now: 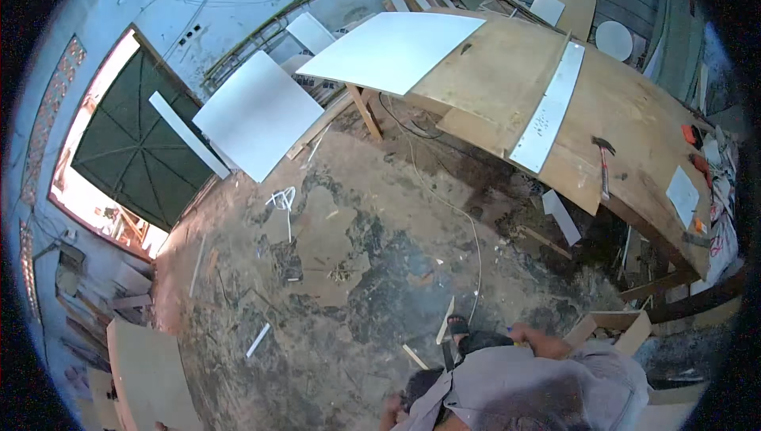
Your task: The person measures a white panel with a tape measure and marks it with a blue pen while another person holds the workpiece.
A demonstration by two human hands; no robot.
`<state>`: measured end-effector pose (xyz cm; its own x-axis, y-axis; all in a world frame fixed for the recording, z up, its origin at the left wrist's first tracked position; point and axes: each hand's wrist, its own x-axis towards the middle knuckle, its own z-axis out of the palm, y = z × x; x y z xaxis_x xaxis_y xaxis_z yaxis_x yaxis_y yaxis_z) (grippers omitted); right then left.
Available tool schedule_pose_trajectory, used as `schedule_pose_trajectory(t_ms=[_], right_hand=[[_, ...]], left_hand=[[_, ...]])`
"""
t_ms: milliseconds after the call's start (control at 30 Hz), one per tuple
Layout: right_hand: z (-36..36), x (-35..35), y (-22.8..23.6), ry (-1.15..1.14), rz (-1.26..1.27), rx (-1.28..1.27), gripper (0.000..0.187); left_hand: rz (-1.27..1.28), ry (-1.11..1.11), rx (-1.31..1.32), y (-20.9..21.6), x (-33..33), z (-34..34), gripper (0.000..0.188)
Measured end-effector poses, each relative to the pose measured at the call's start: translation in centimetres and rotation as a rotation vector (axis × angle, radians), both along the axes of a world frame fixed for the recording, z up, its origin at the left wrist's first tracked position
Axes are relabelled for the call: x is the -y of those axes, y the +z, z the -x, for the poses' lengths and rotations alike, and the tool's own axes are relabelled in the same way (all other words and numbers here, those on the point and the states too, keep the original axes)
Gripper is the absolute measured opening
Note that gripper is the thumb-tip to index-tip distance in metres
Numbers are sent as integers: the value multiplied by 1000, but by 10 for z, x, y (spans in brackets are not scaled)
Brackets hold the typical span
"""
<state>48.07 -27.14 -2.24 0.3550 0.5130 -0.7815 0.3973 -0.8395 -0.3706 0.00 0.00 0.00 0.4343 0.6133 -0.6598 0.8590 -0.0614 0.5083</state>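
My right hand (525,334) is low in the view, beside my dark shorts and bent leg. Its fingers look curled, with a small yellow and blue bit showing at them, too small to name. Near the bottom edge hangs my left hand (390,409), only partly in view next to my other leg; its fingers are not clear. A sandalled foot (457,324) rests on the stained floor (333,272). Close to it lie two narrow wood strips (446,320). To the right of my right hand is an open wooden box frame (583,329).
A long wooden worktable (634,122) carries a large white board (396,47), a white strip (548,110) with small dark bits, and a hammer (604,163). Another white panel (258,118) leans left of it. A cable (468,221) crosses the floor. A dark green door (139,142) stands far left.
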Motion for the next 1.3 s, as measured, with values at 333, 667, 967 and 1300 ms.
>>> schedule_pose_trajectory(t_ms=[333,667,967,1300], right_hand=[[-128,-319,94,-65,-250,-142,74],[-173,-560,102,-397,-384,-131,83],[-273,-668,93,-367,-156,-188,89],[-460,-888,123,-730,-534,-580,57]], left_hand=[[-99,284,125,-25,-261,-159,48],[455,320,404,6,-635,-265,41],[239,246,163,42,-820,-405,35],[372,-239,444,0,-885,-600,42]])
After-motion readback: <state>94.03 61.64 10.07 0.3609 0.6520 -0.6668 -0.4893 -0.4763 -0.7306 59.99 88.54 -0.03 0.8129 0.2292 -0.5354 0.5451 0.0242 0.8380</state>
